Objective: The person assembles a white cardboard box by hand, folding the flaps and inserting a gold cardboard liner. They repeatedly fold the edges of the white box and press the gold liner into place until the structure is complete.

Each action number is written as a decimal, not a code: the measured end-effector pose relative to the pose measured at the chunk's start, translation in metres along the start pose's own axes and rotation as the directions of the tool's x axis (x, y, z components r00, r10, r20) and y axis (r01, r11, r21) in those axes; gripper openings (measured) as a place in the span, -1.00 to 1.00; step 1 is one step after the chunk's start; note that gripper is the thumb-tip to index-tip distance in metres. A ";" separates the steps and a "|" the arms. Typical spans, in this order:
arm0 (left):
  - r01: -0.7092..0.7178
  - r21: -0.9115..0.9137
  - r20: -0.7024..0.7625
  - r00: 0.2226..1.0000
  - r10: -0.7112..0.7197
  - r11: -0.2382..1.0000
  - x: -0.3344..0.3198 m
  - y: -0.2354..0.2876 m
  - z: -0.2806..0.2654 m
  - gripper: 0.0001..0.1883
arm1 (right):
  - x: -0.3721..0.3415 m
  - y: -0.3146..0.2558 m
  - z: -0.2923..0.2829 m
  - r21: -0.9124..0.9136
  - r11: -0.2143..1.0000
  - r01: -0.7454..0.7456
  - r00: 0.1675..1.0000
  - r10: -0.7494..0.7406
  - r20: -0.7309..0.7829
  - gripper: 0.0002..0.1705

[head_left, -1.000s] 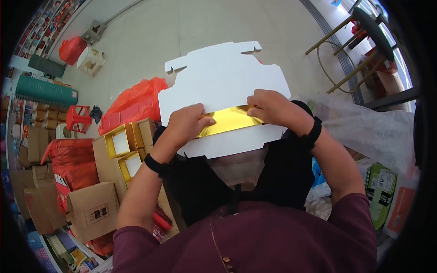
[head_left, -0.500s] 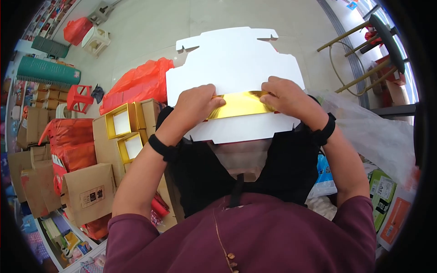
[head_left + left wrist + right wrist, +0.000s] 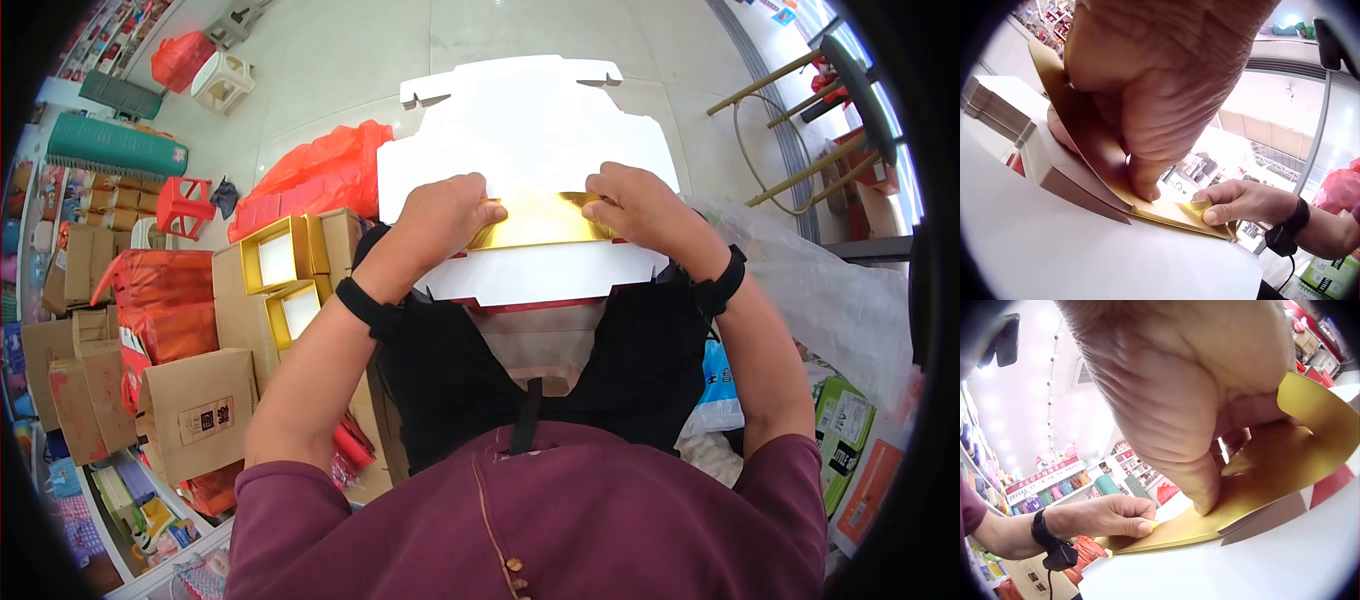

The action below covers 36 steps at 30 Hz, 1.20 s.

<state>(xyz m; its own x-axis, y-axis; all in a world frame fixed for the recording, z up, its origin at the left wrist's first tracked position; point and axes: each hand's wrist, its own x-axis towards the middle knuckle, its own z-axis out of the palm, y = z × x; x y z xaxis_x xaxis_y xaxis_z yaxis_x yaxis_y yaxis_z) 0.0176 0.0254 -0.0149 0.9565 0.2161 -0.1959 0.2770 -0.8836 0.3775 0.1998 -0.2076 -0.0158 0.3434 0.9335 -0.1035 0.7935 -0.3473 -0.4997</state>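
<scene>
A flat white die-cut cardboard sheet (image 3: 535,120) with notched flaps lies across the person's lap. Over its near part runs a shiny gold card panel (image 3: 545,222), its long edge parallel to the person's body. At the panel's left end the left hand (image 3: 440,218) pinches it, thumb on the near side and fingers curled behind. The right hand (image 3: 650,212) pinches the other end in the same way. Both wrist views show the gold card (image 3: 1260,475) bending upward at its ends, with thumbs pressing along its fold. Red shows under the sheet's near edge.
Shallow gold boxes (image 3: 298,310) with white insides sit on cardboard at the left, beside a red plastic bag (image 3: 320,170). Brown cartons (image 3: 195,415) stand farther left. Clear plastic sheeting (image 3: 820,280) and a green package (image 3: 840,430) lie at the right, near a stool (image 3: 860,95).
The head view has shifted, so the sheet and both hands appear higher and slightly farther right. Both hands keep their pinch on the gold panel's ends.
</scene>
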 end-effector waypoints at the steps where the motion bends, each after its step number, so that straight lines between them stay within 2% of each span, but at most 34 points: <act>1: 0.025 -0.005 0.015 1.000 -0.025 1.000 -0.002 0.001 -0.001 -0.57 | 0.000 0.000 0.001 0.013 1.000 -0.002 1.000 0.002 0.012 -0.73; 6: 0.108 0.002 0.044 0.993 -0.108 0.994 -0.004 0.013 -0.005 -0.59 | 0.002 -0.003 -0.002 -0.014 1.000 -0.011 1.000 0.011 0.015 -0.74; 9: 0.117 0.105 -0.017 0.993 -0.116 0.988 -0.009 0.020 -0.008 -0.67 | 0.002 0.001 0.002 0.034 0.999 -0.002 1.000 0.001 0.019 -0.73; 10: 0.017 0.149 -0.077 0.997 -0.005 0.989 -0.011 0.020 -0.005 -0.68 | 0.002 0.001 0.002 0.039 0.999 -0.004 1.000 0.003 0.021 -0.72; 12: -0.173 0.250 -0.190 0.956 0.223 0.953 -0.014 0.020 0.002 -0.65 | 0.002 0.001 0.001 0.042 0.999 -0.002 1.000 0.001 0.010 -0.72; 15: -0.396 0.281 -0.182 0.872 0.454 0.874 -0.017 0.021 0.017 -0.57 | 0.002 0.002 0.004 0.045 0.999 0.001 1.000 -0.001 -0.003 -0.72; 16: -0.398 0.290 -0.190 0.868 0.460 0.870 -0.019 0.023 0.020 -0.54 | 0.003 0.002 0.003 0.049 0.999 -0.006 1.000 0.006 0.009 -0.72; 19: -0.356 0.163 -0.220 0.896 0.386 0.920 -0.025 0.030 0.023 -0.49 | 0.004 0.004 0.004 0.059 0.998 -0.016 1.000 0.015 0.011 -0.72; 22: -0.353 0.168 -0.211 0.899 0.383 0.920 -0.025 0.031 0.022 -0.45 | 0.005 0.006 0.006 0.054 0.998 -0.013 1.000 0.013 0.009 -0.73; 26: -0.393 0.229 -0.254 0.859 0.444 0.891 -0.026 0.030 0.026 -0.42 | 0.003 -0.004 -0.006 0.048 0.997 -0.067 0.997 0.065 0.045 -0.82; 29: -0.387 0.230 -0.253 0.862 0.439 0.893 -0.028 0.033 0.025 -0.48 | -0.013 -0.012 -0.005 -0.101 0.995 0.001 0.979 -0.022 -0.201 -0.78; 30: -0.396 0.236 -0.265 0.853 0.451 0.888 -0.028 0.033 0.026 -0.52 | -0.015 -0.014 -0.003 -0.230 0.972 0.048 0.968 -0.102 -0.230 -0.67; 32: -0.412 0.247 -0.284 0.835 0.472 0.877 -0.030 0.033 0.029 -0.60 | -0.024 -0.022 0.005 -0.157 0.973 0.168 0.936 -0.208 -0.283 -0.64; 34: -0.397 0.354 -0.256 0.830 0.496 0.847 -0.031 0.036 0.033 -0.65 | -0.030 -0.028 0.016 -0.130 0.951 0.279 0.894 -0.307 -0.326 -0.59; 36: -0.392 0.440 -0.245 0.813 0.529 0.808 -0.033 0.034 0.038 -0.69 | -0.032 -0.030 0.025 -0.135 0.952 0.274 0.897 -0.304 -0.320 -0.60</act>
<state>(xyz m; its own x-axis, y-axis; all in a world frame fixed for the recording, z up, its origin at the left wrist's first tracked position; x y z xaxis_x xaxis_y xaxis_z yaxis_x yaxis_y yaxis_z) -0.0076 -0.0272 -0.0302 0.9462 -0.1894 0.2624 -0.1919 -0.9813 -0.0163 0.1527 -0.2250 -0.0192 0.2276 0.9144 0.3347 0.9177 -0.0866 -0.3876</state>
